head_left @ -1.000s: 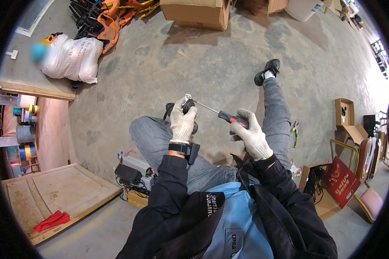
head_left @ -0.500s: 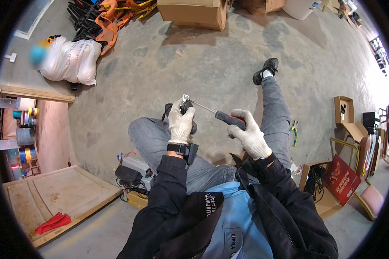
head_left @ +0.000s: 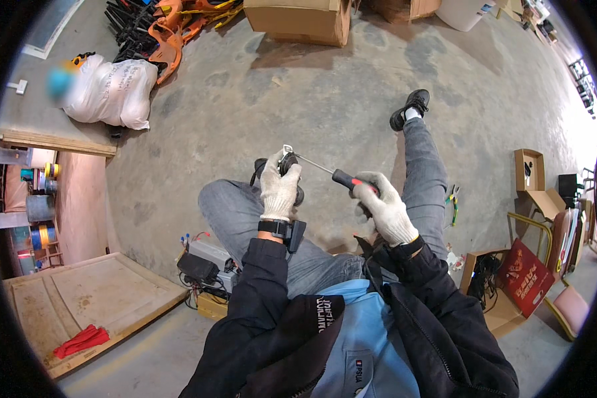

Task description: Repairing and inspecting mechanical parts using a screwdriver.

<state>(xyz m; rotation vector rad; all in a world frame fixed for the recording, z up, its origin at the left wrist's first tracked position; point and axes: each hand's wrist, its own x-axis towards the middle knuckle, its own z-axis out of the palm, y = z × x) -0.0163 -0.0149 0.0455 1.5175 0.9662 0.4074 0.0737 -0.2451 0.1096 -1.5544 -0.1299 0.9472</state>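
Observation:
My left hand (head_left: 278,190), in a white knitted glove, is closed around a black wheel-like part (head_left: 288,163) with a small pale metal bracket (head_left: 287,149) at its far end. My fingers cover much of that part, so its full shape is hidden. In my right hand (head_left: 387,211), also gloved, is a screwdriver (head_left: 345,179) with a black and red handle. Its shaft points left, and the tip meets the part near the bracket. Both hands are above the floor between my legs, the left one over my bent left knee.
Pliers (head_left: 452,204) with green and yellow handles lie right of my right leg. An open box of black cables (head_left: 485,278) stands at right. Left of me are a grey power unit (head_left: 209,255) and a wooden panel (head_left: 119,282) with a red cloth. Cardboard boxes (head_left: 298,20) stand ahead.
My right hand has shifted its grip on the screwdriver handle, which appears turned, showing more red. The left hand keeps its hold on the wheel-like part.

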